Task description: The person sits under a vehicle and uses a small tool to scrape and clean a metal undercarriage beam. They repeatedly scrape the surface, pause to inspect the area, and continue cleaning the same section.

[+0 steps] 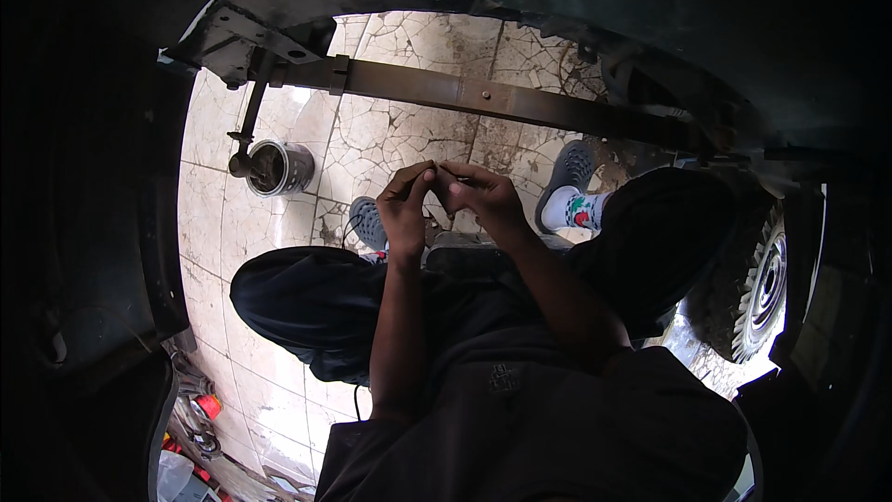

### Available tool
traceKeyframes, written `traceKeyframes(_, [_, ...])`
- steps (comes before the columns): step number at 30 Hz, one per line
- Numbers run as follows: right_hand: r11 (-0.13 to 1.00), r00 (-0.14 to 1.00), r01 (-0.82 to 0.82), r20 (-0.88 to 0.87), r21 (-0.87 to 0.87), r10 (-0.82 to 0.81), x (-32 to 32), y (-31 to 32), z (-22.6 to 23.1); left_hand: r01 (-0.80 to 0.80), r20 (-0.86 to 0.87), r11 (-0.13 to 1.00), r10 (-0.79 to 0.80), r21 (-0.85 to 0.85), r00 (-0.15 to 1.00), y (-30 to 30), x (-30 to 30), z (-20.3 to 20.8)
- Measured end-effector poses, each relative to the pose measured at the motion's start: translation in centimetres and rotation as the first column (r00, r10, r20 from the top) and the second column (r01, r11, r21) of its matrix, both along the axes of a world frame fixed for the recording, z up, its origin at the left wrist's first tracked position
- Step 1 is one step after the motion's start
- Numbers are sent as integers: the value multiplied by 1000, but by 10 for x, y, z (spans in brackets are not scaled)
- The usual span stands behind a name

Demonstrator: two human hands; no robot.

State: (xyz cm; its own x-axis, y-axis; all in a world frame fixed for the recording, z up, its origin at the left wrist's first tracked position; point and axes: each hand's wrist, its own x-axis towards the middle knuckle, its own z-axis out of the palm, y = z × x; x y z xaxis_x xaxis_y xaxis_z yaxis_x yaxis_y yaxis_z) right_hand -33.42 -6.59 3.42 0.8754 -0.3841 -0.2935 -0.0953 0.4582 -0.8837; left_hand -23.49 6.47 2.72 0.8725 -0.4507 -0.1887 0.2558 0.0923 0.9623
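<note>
My left hand (405,212) and my right hand (492,203) meet in front of me, above my lap. Between their pinched fingertips is a small, flat, dark brown piece (443,188), which looks folded or pointed at its lower end. Its kind is too small and dim to make out. Both thumbs press against it, and the fingers of each hand are curled. Beyond the hands, a rusty brown leaf spring (427,84) runs across the view, touched by neither hand.
A round metal can (282,168) stands on the cracked tile floor (390,121) at left, under a hanging shackle arm (253,112). Dark vehicle bodywork surrounds me overhead and at both sides. A wheel (764,284) is at right. Assorted items (200,409) lie at lower left.
</note>
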Motion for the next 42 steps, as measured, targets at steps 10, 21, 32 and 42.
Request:
traceKeyframes(10, [934,976,178,-62,-310,-207,-1,-2,-4,139,-86,986,-132,92,988,-2,2,15])
traceKeyframes(21, [958,973,211,-54,-193,-225,2,4,-2,205,-250,976,-218,-78,943,6,2,7])
traceKeyframes(32, [965,968,249,-22,-82,-251,0,0,-9,284,-201,956,-293,-73,935,4,3,11])
traceKeyframes(42, [964,964,227,-106,-135,-242,2,4,-10,87,-29,992,-84,96,996,-3,-2,2])
